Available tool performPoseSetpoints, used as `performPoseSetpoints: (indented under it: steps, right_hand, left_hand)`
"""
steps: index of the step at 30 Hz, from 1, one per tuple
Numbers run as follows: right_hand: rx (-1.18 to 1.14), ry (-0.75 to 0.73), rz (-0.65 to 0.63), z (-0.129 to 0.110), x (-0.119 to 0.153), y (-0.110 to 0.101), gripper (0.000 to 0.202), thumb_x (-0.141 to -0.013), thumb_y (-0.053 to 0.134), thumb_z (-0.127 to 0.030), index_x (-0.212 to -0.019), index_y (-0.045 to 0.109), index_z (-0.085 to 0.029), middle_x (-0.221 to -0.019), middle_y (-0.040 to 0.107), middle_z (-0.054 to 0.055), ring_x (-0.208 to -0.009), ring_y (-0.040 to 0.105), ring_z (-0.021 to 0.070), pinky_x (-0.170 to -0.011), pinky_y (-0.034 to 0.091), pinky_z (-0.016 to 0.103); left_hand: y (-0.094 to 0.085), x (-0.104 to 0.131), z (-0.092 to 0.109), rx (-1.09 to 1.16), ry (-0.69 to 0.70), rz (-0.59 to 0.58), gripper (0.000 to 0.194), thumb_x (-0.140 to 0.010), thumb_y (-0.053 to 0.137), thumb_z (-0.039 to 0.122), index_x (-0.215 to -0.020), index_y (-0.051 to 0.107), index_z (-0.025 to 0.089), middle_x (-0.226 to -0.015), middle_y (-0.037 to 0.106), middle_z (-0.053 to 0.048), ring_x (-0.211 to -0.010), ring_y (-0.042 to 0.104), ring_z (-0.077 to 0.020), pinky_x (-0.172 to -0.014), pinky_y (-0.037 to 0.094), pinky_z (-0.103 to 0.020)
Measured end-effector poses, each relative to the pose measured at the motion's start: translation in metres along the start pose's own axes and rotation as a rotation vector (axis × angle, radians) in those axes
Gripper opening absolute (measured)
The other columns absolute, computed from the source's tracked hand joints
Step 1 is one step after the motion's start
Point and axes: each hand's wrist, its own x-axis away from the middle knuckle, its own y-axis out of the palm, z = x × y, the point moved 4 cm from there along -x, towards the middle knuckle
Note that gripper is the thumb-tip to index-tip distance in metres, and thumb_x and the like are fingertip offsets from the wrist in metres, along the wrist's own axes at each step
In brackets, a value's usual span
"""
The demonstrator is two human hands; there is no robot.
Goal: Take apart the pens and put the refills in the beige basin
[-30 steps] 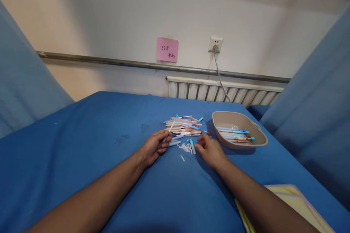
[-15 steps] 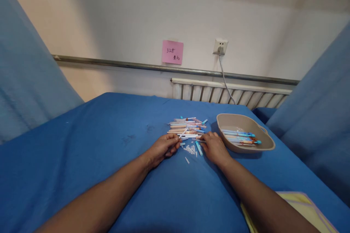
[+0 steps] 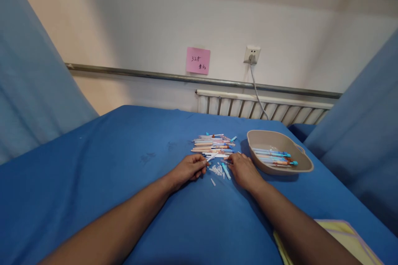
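Observation:
My left hand (image 3: 190, 168) pinches a thin white stick (image 3: 212, 157), its tip pointing up and right. My right hand (image 3: 243, 168) has its fingers bent together over small parts at the right end of the pile; what lies under them is hidden. Beyond both hands, a pile of pen barrels and refills (image 3: 211, 145) in peach, white and blue lies on the blue sheet. Small white pieces (image 3: 217, 170) are scattered between the hands, with one white cone (image 3: 213, 182) nearer me. A light blue tube (image 3: 226, 171) lies beside my right fingers.
At the right stands a beige basket (image 3: 270, 136) with several pens (image 3: 275, 157) in it. A yellow cloth (image 3: 345, 236) lies at the lower right, partly under my forearm. Blue curtains hang on both sides. Behind the bed are a radiator (image 3: 242, 105) and a rail.
The white stick in my left hand has tilted lower, towards the right. My right hand has shifted slightly left and down. The whole view has moved a little.

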Motion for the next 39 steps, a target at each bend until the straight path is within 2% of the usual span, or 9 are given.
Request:
performPoseSetpoints:
  steps: [4, 7, 11, 14, 16, 19, 25, 31, 39]
  right_hand:
    - [-0.005, 0.009, -0.004, 0.001, 0.000, 0.000, 0.022, -0.090, 0.041, -0.021, -0.106, 0.057, -0.018, -0.105, 0.062, 0.011, -0.100, 0.052, 0.0259, -0.084, 0.034, 0.035]
    - [-0.139, 0.015, 0.074, 0.004, -0.001, -0.001, 0.024, -0.091, 0.037, -0.020, -0.105, 0.056, -0.016, -0.103, 0.061, 0.012, -0.098, 0.053, 0.0249, -0.083, 0.036, 0.034]
    - [-0.567, 0.004, 0.167, 0.009, -0.003, -0.001, 0.024, -0.091, 0.037, -0.029, -0.101, 0.056, -0.017, -0.087, 0.061, 0.007, -0.076, 0.057, 0.0187, -0.067, 0.040, 0.029]
    - [-0.974, 0.077, 0.138, 0.011, -0.004, 0.002, 0.025, -0.085, 0.048, -0.043, -0.090, 0.057, -0.019, -0.060, 0.051, -0.003, -0.050, 0.045, 0.0126, -0.048, 0.033, 0.024]
    - [-1.192, 0.143, 0.142, 0.012, -0.004, 0.003, 0.028, -0.078, 0.057, -0.047, -0.081, 0.055, -0.019, -0.053, 0.046, -0.006, -0.044, 0.038, 0.0095, -0.044, 0.027, 0.022]
    - [-1.356, 0.197, 0.171, 0.013, -0.002, 0.002, 0.030, -0.071, 0.065, -0.046, -0.074, 0.054, -0.019, -0.050, 0.044, -0.007, -0.043, 0.035, 0.0071, -0.043, 0.024, 0.021]
    - [-1.435, 0.240, 0.138, 0.014, 0.000, 0.005, 0.029, -0.069, 0.069, -0.044, -0.073, 0.057, -0.017, -0.043, 0.041, -0.008, -0.041, 0.031, 0.0064, -0.043, 0.022, 0.021]
    - [-1.486, 0.255, 0.179, 0.014, 0.001, 0.004, 0.032, -0.067, 0.070, -0.047, -0.071, 0.056, -0.018, -0.045, 0.042, -0.008, -0.042, 0.032, 0.0063, -0.043, 0.024, 0.021]
    - [-1.279, 0.188, 0.087, 0.004, 0.001, 0.004, 0.035, -0.066, 0.067, -0.050, -0.071, 0.056, -0.017, -0.041, 0.038, -0.009, -0.039, 0.028, 0.0064, -0.041, 0.019, 0.021]
  left_hand:
    - [0.001, 0.000, 0.001, -0.008, 0.012, -0.008, 0.033, -0.077, 0.059, 0.046, -0.083, 0.054, 0.014, -0.061, 0.054, 0.004, -0.038, 0.035, -0.0038, -0.035, 0.021, -0.017]
    - [0.001, 0.000, 0.001, -0.014, 0.016, -0.008, 0.032, -0.077, 0.058, 0.045, -0.083, 0.053, 0.014, -0.061, 0.054, 0.004, -0.038, 0.035, -0.0039, -0.035, 0.021, -0.017]
    - [0.001, -0.001, -0.001, -0.036, 0.027, -0.016, 0.031, -0.078, 0.056, 0.045, -0.083, 0.053, 0.014, -0.062, 0.054, 0.004, -0.038, 0.035, -0.0039, -0.035, 0.021, -0.017]
    - [0.001, -0.001, -0.002, -0.048, 0.029, -0.029, 0.032, -0.077, 0.056, 0.045, -0.083, 0.053, 0.014, -0.061, 0.054, 0.004, -0.038, 0.035, -0.0036, -0.035, 0.022, -0.017]
    - [0.001, -0.001, -0.003, -0.056, 0.025, -0.036, 0.033, -0.076, 0.057, 0.047, -0.083, 0.053, 0.014, -0.061, 0.054, 0.004, -0.038, 0.035, -0.0036, -0.036, 0.022, -0.017]
    - [0.002, 0.000, -0.002, -0.069, 0.020, -0.040, 0.035, -0.075, 0.057, 0.048, -0.083, 0.053, 0.014, -0.061, 0.054, 0.004, -0.038, 0.035, -0.0036, -0.036, 0.022, -0.017]
    - [0.006, 0.003, 0.003, -0.112, 0.020, -0.057, 0.033, -0.074, 0.058, 0.047, -0.080, 0.053, 0.015, -0.059, 0.055, 0.004, -0.040, 0.037, -0.0045, -0.038, 0.024, -0.017]
    - [0.010, 0.006, 0.008, -0.174, 0.020, -0.071, 0.030, -0.075, 0.056, 0.044, -0.079, 0.053, 0.014, -0.058, 0.055, 0.004, -0.040, 0.037, -0.0048, -0.040, 0.025, -0.018]
    - [0.015, 0.009, 0.011, -0.228, 0.055, -0.117, 0.030, -0.077, 0.056, 0.043, -0.078, 0.054, 0.013, -0.060, 0.056, 0.002, -0.045, 0.040, -0.0061, -0.044, 0.029, -0.019]
